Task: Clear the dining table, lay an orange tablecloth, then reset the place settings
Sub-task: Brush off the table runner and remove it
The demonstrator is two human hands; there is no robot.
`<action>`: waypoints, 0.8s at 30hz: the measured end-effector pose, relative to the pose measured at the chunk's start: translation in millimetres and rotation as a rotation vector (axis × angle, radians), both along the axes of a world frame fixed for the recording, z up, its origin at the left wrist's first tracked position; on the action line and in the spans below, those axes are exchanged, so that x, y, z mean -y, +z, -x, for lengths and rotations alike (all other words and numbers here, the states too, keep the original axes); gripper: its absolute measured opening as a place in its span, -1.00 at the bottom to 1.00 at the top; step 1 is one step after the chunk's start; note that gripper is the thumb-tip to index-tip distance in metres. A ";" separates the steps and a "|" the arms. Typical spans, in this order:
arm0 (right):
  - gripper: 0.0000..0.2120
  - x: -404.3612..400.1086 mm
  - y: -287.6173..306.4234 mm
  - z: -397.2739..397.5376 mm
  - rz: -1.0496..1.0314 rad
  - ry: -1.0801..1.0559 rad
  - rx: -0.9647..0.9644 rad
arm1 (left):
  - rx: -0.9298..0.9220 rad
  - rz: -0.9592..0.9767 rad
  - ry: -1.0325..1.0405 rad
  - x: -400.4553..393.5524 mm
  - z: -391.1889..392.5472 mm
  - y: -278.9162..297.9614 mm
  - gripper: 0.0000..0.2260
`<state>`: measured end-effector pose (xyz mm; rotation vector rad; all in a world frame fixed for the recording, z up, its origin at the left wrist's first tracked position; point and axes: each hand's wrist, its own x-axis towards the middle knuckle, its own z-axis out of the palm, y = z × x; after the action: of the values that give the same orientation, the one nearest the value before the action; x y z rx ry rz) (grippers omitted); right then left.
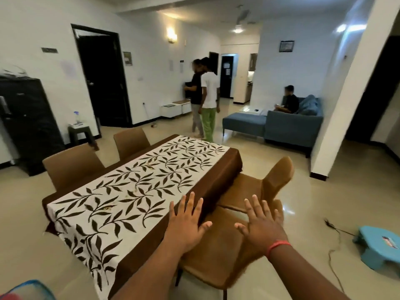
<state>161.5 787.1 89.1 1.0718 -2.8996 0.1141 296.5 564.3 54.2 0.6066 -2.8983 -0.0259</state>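
The dining table (218, 169) stands in the middle of the view under a brown cloth and a white runner with dark leaves (134, 187). Nothing stands on it. My left hand (186, 221) is stretched out flat with fingers apart over the table's near right edge. My right hand (262, 226), with an orange band at the wrist, is spread open above the back of the nearest brown chair (218, 263). Neither hand holds anything. No orange tablecloth is in view.
Brown chairs stand on both sides: one on the right (277, 176), two on the left (71, 165). A blue stool (378, 243) and a cable lie on the floor at right. Two people (207, 98) stand beyond the table, one sits on the blue sofa (290, 126). A white pillar (342, 100) rises at right.
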 end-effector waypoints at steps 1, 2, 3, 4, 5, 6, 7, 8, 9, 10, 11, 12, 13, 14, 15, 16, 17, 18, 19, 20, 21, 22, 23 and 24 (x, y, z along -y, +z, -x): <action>-0.23 23.0 -2.7 17.4 0.011 0.036 0.003 | -0.001 0.012 0.055 15.7 8.1 -3.0 -0.24; -0.23 42.7 -3.6 31.4 0.012 0.076 0.001 | 0.000 0.018 0.102 29.3 14.4 -4.5 -0.24; -0.22 59.6 -2.7 42.4 0.006 0.110 -0.002 | -0.005 0.022 0.147 40.8 18.6 -4.4 -0.24; -0.22 79.3 -0.9 56.2 0.000 0.146 -0.003 | -0.016 0.025 0.198 53.6 24.5 -3.4 -0.24; -0.21 98.3 1.2 70.2 -0.006 0.182 -0.008 | -0.023 0.028 0.238 65.2 30.9 -0.8 -0.25; -0.20 116.3 4.6 83.7 -0.012 0.221 -0.011 | -0.028 0.030 0.272 75.8 37.1 3.1 -0.26; -0.20 136.3 9.1 98.8 -0.007 0.269 -0.018 | -0.026 0.029 0.314 87.1 43.3 8.1 -0.27; -0.19 154.6 14.5 112.0 0.002 0.315 -0.031 | -0.025 0.022 0.356 96.4 48.1 13.5 -0.28; -0.19 174.5 18.9 123.4 0.008 0.360 -0.040 | -0.026 0.014 0.398 105.3 50.6 15.9 -0.29; -0.19 192.0 21.2 132.3 0.011 0.392 -0.038 | -0.029 0.012 0.426 112.7 51.9 17.8 -0.29; -0.19 214.0 18.5 136.9 0.012 0.430 -0.027 | -0.023 0.004 0.459 121.1 47.6 16.3 -0.28; -0.18 230.5 14.6 139.2 0.020 0.456 -0.023 | -0.019 -0.003 0.483 127.4 43.1 14.8 -0.27; -0.18 243.9 10.2 139.6 0.025 0.477 -0.020 | -0.015 -0.002 0.499 133.5 38.6 12.6 -0.27; -0.17 264.2 2.8 137.2 0.015 0.514 0.000 | 0.003 -0.002 0.535 143.0 30.0 7.3 -0.27; -0.17 281.4 -3.9 135.1 0.003 0.550 0.005 | 0.015 -0.009 0.569 151.8 22.9 3.4 -0.26; -0.17 298.5 -10.2 131.3 -0.012 0.584 0.007 | 0.021 -0.019 0.604 162.1 15.3 -1.1 -0.26; -0.17 315.4 -16.7 126.5 -0.028 0.613 0.010 | 0.032 -0.023 0.638 173.0 7.2 -6.1 -0.25; -0.17 329.6 -22.6 121.5 -0.044 0.639 0.005 | 0.039 -0.029 0.663 183.5 0.0 -11.8 -0.25; -0.18 347.3 -28.9 116.9 -0.064 0.662 0.001 | 0.047 -0.040 0.682 198.0 -6.7 -18.9 -0.26; -0.19 363.4 -34.9 114.4 -0.078 0.678 0.003 | 0.057 -0.054 0.699 212.2 -11.9 -25.0 -0.27; -0.20 381.3 -41.0 112.6 -0.089 0.691 0.009 | 0.071 -0.074 0.721 228.6 -16.7 -31.8 -0.28; -0.21 401.0 -47.9 111.3 -0.101 0.701 0.016 | 0.087 -0.097 0.748 247.7 -21.7 -40.9 -0.29; -0.21 417.5 -54.0 111.0 -0.110 0.706 0.019 | 0.111 -0.119 0.773 264.3 -26.4 -49.3 -0.30; -0.21 435.9 -60.8 110.7 -0.129 0.704 0.031 | 0.140 -0.149 0.791 282.2 -31.5 -58.8 -0.31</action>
<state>50.8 351.3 28.4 2.0714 -2.4314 -0.0360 328.0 282.1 -4.6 1.7830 -2.5734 -0.0941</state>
